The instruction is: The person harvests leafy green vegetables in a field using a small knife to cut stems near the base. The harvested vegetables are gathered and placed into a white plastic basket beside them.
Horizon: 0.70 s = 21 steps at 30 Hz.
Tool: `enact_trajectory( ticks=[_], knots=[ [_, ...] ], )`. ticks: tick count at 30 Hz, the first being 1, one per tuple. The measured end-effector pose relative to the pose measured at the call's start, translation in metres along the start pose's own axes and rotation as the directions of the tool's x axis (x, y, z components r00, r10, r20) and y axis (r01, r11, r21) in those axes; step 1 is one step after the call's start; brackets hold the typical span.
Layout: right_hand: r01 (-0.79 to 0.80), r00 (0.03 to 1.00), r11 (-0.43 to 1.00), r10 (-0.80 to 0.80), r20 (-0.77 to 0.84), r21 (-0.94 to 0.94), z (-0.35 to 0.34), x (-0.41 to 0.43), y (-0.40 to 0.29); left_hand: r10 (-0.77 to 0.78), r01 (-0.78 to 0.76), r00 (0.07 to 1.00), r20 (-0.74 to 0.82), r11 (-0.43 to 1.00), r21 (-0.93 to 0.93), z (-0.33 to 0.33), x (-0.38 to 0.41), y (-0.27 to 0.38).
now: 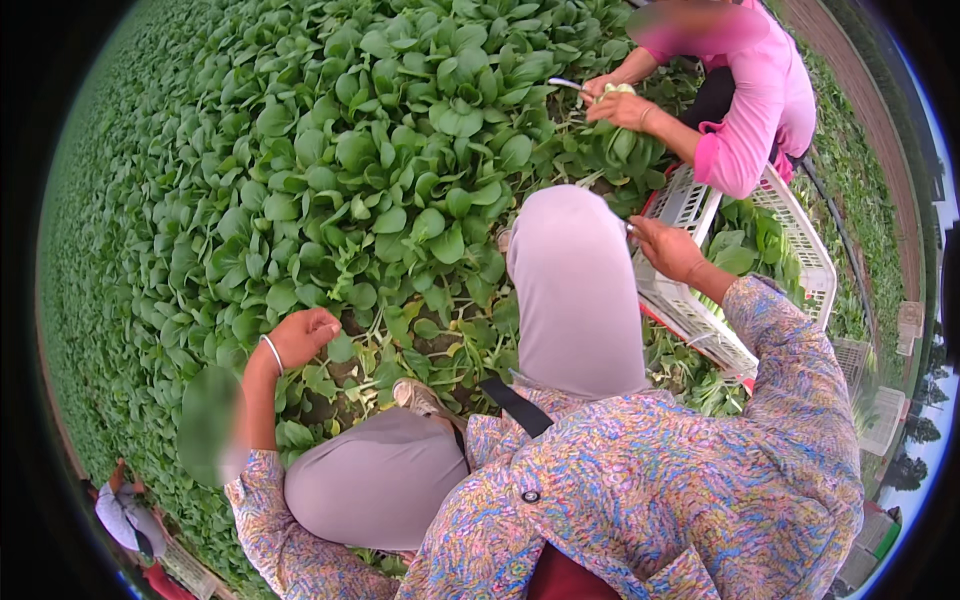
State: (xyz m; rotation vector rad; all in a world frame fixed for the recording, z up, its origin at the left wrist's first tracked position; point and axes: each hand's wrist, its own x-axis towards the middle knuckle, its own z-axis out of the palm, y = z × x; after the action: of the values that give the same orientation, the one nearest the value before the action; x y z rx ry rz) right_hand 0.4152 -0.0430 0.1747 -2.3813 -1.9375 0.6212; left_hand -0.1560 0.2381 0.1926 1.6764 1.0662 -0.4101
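My left hand (302, 337), with a white bangle at its wrist, hovers over low leaves at the edge of the standing leafy greens (352, 187), which look like bok choy. Its fingers are curled, and their undersides are hidden. Beyond my raised knee, my right hand (670, 249) is closed around a small metal tool (629, 226); only a short shiny end shows, the rest being hidden by the hand and knee. Just beneath that hand is a white slatted plastic crate (817, 274) with cut greens (739, 251) inside.
At upper right a co-worker in a pink shirt (772, 90) holds a knife (564, 82) and a trimmed plant (619, 91). Trampled plants and yellowed leaves (409, 319) cover the ground between my knees. More crates (883, 420) stand far right. Another person (129, 517) bends at lower left.
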Motion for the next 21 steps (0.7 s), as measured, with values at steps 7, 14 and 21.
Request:
enact_trajectory(
  ticks=[7,14,21],
  knots=[
    [0.066,0.990,0.992,-0.052,-0.132,0.106,-0.014,-0.007,0.000,0.234,-0.229,0.972,0.025,0.917,0.326,0.041,0.080,0.138],
    [-0.257,0.923,0.744,0.378,-0.072,0.617,0.058,0.013,-0.043,0.379,-0.398,0.912,0.159,0.911,0.113,0.212,0.234,0.075],
    [-0.429,0.863,0.496,0.473,0.180,0.755,0.183,0.065,-0.024,0.539,-0.457,0.834,-0.121,0.796,0.397,0.249,0.274,0.174]
  ],
)
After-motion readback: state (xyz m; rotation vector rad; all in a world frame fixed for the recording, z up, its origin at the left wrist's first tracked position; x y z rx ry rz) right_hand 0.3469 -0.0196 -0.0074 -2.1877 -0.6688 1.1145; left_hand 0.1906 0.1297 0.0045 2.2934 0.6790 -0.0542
